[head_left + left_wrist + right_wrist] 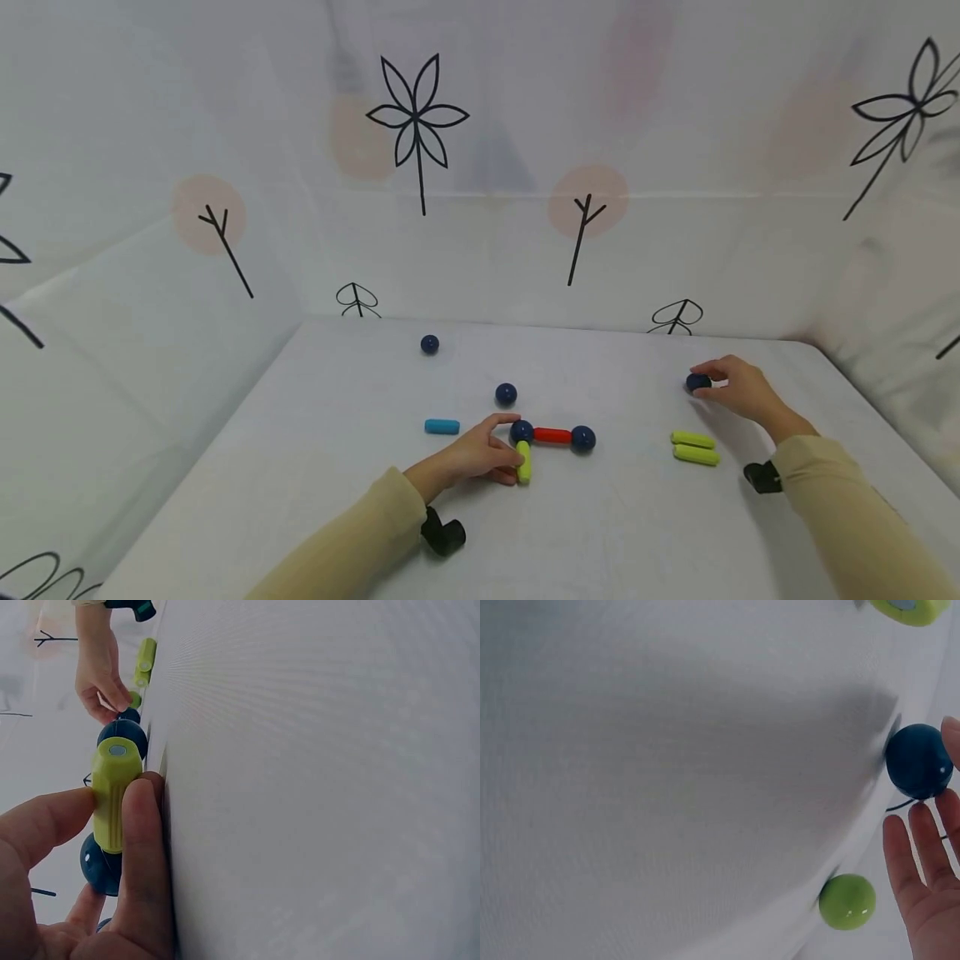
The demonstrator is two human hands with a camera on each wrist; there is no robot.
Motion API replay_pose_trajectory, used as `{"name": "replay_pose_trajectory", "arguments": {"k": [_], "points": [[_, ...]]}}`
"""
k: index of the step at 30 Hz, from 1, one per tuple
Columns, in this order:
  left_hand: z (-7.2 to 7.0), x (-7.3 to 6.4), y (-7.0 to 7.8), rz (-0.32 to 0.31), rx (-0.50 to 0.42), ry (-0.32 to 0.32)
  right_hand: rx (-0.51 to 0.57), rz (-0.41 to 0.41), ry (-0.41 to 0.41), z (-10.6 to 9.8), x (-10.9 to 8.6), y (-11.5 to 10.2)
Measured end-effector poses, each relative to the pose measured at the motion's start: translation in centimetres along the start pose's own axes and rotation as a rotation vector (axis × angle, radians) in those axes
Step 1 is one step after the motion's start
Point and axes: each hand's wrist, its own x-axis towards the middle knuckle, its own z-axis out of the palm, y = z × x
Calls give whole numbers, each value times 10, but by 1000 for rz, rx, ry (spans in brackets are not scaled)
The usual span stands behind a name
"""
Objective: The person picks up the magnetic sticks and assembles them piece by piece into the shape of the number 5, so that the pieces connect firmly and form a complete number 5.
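My left hand (480, 454) is pinching the yellow-green rod (524, 462) between thumb and fingers, with another finger up at the corner ball (521, 431); that rod comes off the ball toward me, while the red rod (552, 436) runs right to an end ball (583, 439). My right hand (742, 392) has a loose navy ball (698, 382) between thumb and fingertips, off to the right, beyond the spare green rods (693, 448). Tbh I'd treat the left as an anchor only: light squeeze, no twisting, or the joint probably pops. I'd carry the loose ball clear of those spares and bring it square onto the free end, where the metal disc (117, 751) is likely a magnet.
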Motion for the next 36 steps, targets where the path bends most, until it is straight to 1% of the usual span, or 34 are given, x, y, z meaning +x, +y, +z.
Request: {"name": "replay_pose_trajectory", "arguments": {"k": [5, 12, 19, 25, 29, 36], "points": [[0, 0, -1, 0, 7, 2, 36, 23, -6, 0, -3, 1], [1, -1, 0, 2, 12, 2, 59, 40, -58, 3, -7, -2], [3, -3, 1, 6, 16, 5, 49, -14, -58, 8, -13, -9], [2, -1, 0, 8, 5, 1, 88, -62, -60, 8, -21, -22], [0, 0, -1, 4, 1, 1, 114, -77, -78, 10, -25, -31], [0, -1, -1, 2, 6, -4, 162, -105, -121, 17, -29, -46]]}}
